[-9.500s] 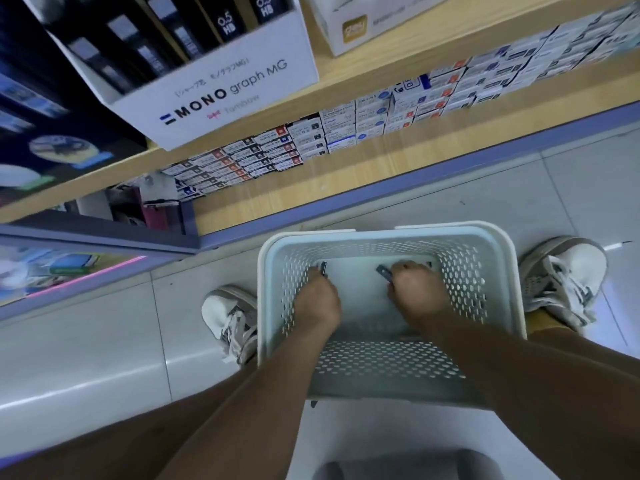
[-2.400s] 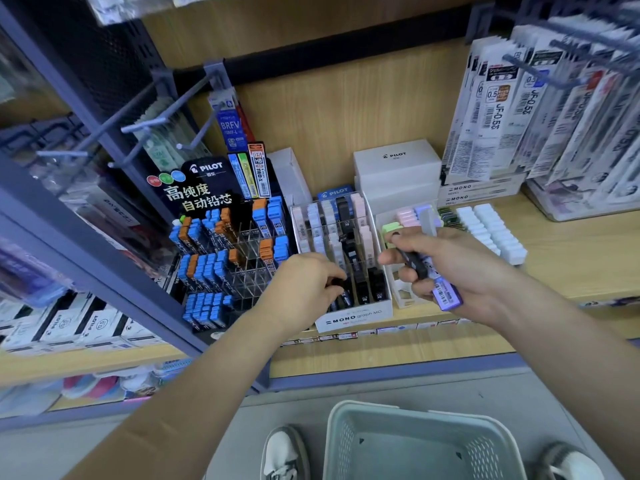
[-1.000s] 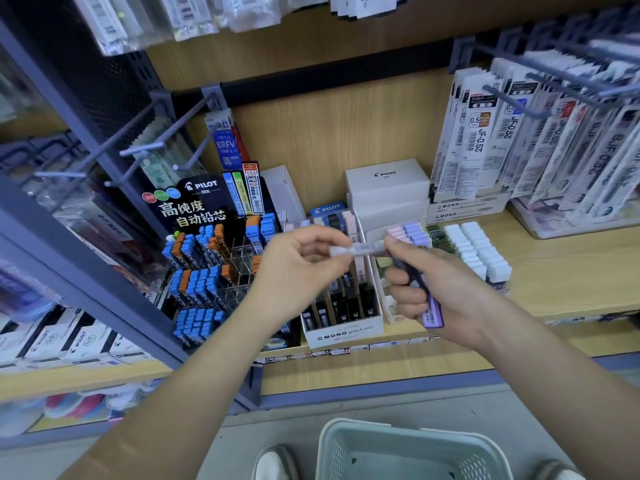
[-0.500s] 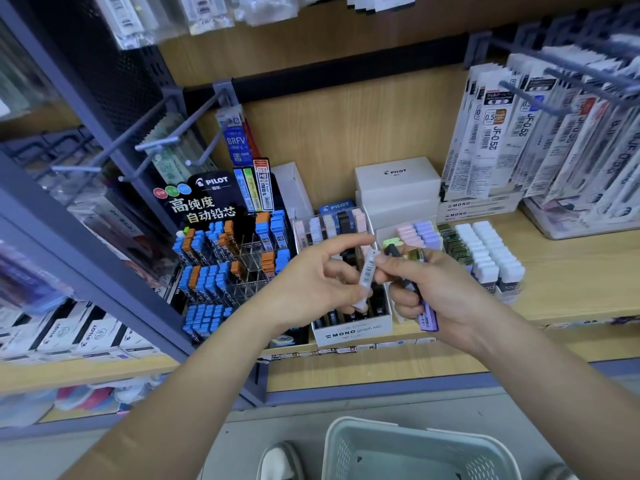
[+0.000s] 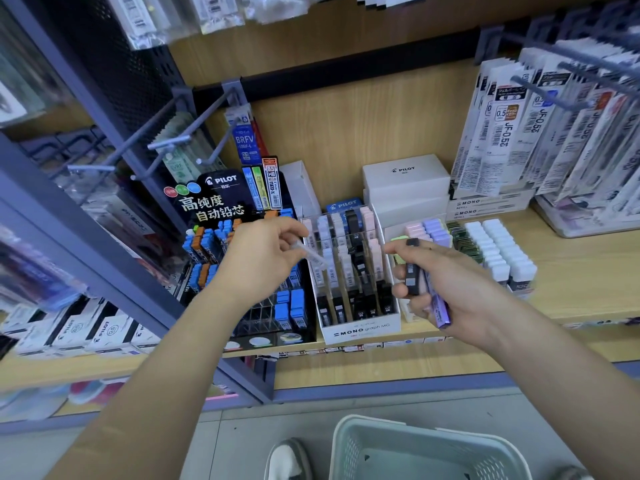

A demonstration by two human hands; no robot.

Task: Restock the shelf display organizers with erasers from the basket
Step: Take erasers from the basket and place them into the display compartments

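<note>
Left hand [image 5: 263, 261]: raised in front of the shelf, thumb and fingertips pinching one end of a pale slim stick [image 5: 313, 255]. Its free end slants down and away from my palm, over the left rear rows of the MONO graph MG organizer [image 5: 362, 332]. Motion blur hides the label, so it is probably an eraser stick, but I cannot confirm this.

Right hand [image 5: 453, 285]: level with my left and well apart from it, fingers curled round two more sticks held side by side. The black stick [image 5: 412, 277] lies nearer my fingertips and the purple stick [image 5: 440, 308] lies nearer my palm, its lower end jutting out below the hand. The forefinger is extended toward the organizer.

The organizer stands between my two hands and slightly beyond them, a white box with clear dividers holding upright pale, pink and black sticks.

Beyond my left hand stands a black Pilot display [image 5: 221, 202] of blue and orange cases. Beyond my right hand lie pastel blocks [image 5: 429, 227], and to their outer side rows of white blocks [image 5: 498, 251], all on the wooden shelf [image 5: 571, 282].

The basket [image 5: 350, 452] sits on the floor below and nearer me than both hands, under my right forearm. One shoe [image 5: 287, 459] is just beside it.
</note>
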